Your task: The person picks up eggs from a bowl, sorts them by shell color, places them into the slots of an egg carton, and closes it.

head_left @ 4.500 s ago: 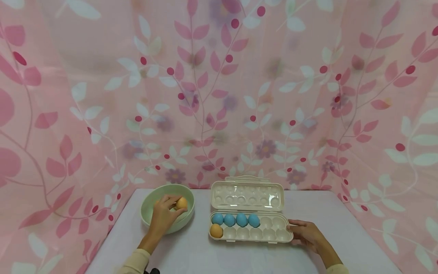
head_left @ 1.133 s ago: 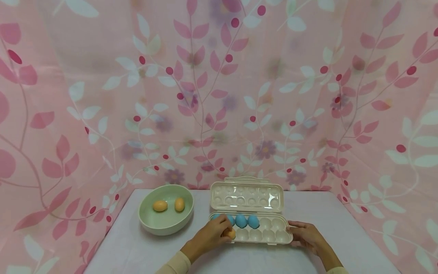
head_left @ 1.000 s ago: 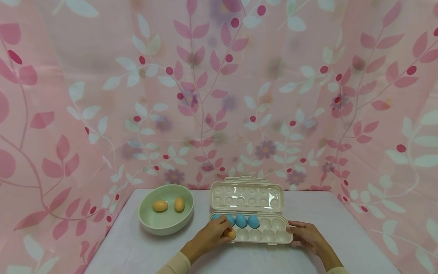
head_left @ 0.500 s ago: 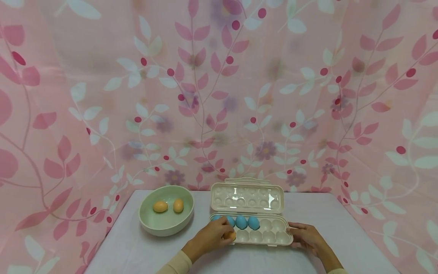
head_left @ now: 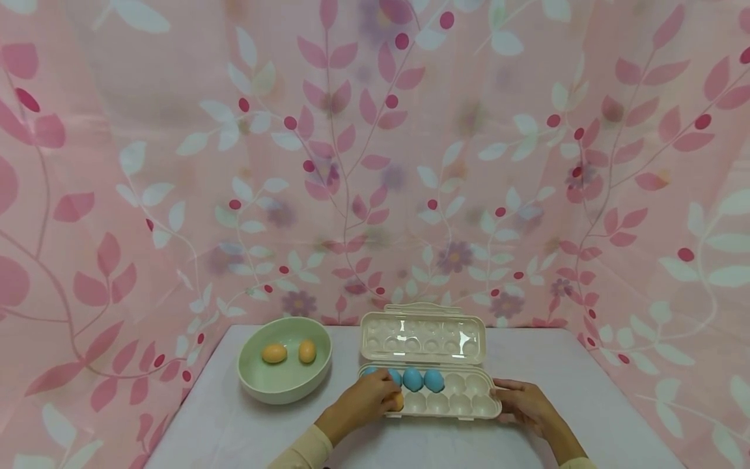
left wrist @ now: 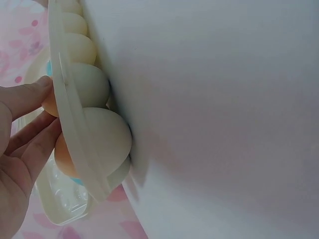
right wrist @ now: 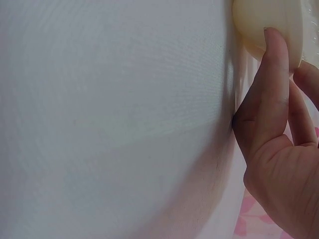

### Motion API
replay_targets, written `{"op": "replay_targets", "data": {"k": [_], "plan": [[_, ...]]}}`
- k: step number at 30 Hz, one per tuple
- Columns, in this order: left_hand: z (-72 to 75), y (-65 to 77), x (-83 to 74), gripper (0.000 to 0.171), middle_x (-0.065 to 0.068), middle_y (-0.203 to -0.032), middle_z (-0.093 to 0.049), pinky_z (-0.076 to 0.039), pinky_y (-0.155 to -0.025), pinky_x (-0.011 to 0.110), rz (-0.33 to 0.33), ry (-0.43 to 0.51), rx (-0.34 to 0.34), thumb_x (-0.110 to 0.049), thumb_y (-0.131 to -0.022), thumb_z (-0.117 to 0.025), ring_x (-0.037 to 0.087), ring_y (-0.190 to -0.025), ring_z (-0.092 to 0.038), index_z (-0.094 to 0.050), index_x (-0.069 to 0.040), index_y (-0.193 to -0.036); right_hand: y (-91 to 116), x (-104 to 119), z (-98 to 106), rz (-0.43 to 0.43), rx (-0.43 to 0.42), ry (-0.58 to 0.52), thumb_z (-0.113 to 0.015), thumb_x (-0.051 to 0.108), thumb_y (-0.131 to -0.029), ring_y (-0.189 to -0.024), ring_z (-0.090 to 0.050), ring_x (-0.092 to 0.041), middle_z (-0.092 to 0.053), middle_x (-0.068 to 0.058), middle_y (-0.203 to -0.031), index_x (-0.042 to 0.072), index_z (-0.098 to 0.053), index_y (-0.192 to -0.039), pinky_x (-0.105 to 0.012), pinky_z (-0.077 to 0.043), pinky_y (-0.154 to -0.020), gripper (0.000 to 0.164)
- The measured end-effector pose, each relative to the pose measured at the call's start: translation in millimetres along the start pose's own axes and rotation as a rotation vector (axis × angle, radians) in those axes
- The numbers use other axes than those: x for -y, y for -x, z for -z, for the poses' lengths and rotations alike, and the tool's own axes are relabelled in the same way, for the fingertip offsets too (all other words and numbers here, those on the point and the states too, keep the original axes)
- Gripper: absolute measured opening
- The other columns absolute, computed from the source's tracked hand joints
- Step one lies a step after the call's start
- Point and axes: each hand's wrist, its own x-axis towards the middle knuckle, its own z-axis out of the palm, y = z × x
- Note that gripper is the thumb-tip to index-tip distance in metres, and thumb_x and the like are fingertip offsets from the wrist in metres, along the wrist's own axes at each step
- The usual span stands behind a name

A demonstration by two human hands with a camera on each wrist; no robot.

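My left hand is over the left end of the open egg carton, fingers and thumb round an orange egg at the front row's second cup. In the left wrist view, the thumb is on this orange egg, which sits low behind the carton rim. Beside it another orange egg fills the end cup; the hand hides that one in the head view. Blue eggs stand in the back row. At the carton's right end, my right hand grips the edge, thumb against the outer wall.
A pale green bowl stands at the left of the white-covered table. It holds two orange eggs, one lying sideways and one pointing away. The carton's lid leans back behind it. A pink floral curtain surrounds the table.
My left hand has carried an orange egg from the bowl rightward to the carton's second front cup, where over the last second it barely moves. My right hand stays at the carton's right end.
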Motion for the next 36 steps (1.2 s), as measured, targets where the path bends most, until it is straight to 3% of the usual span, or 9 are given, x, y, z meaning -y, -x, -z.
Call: {"op": "replay_targets", "data": {"k": [10,22,30,36], "plan": [[3.8,-1.1,0.1,0.014,-0.006,-0.088,-0.053,-0.038,-0.063,0.007,0.005,-0.004,-0.004,-0.016,-0.083,-0.079,-0.001,-0.075,-0.046,-0.073,-0.014,-0.095,-2,1,1,0.0,-0.006,0.005,-0.071,0.018,-0.089,-0.08,-0.069,-0.024,-0.071,-0.01,-0.095,-0.008,-0.05,-0.136,-0.04,-0.058,-0.069,0.058],[16.4,5.0,6.4,0.019,-0.001,-0.095,-0.057,-0.043,-0.068,0.008,-0.001,0.051,-0.099,-0.011,-0.081,-0.078,0.003,-0.078,-0.053,-0.074,-0.01,-0.1,2,1,1,0.0,0.0,-0.026,-0.071,0.017,-0.089,-0.08,-0.068,-0.024,-0.07,-0.012,-0.094,-0.01,-0.049,-0.136,-0.04,-0.058,-0.068,0.058],[35.9,13.0,28.7,0.025,0.001,-0.098,-0.057,-0.05,-0.071,0.015,0.045,0.056,-0.151,-0.008,-0.08,-0.08,0.015,-0.081,-0.062,-0.071,-0.005,-0.103,3,0,3,-0.004,-0.001,-0.016,-0.07,0.017,-0.09,-0.08,-0.068,-0.023,-0.07,-0.011,-0.094,-0.01,-0.048,-0.136,-0.039,-0.058,-0.069,0.058],[62.5,22.1,61.2,0.029,0.001,-0.098,-0.057,-0.053,-0.07,0.02,0.131,-0.066,-0.2,-0.01,-0.079,-0.081,0.01,-0.08,-0.06,-0.069,-0.008,-0.105,2,-1,1,0.01,0.012,-0.019,-0.071,0.018,-0.089,-0.081,-0.068,-0.024,-0.07,-0.012,-0.095,-0.01,-0.048,-0.136,-0.039,-0.058,-0.069,0.059]]}}
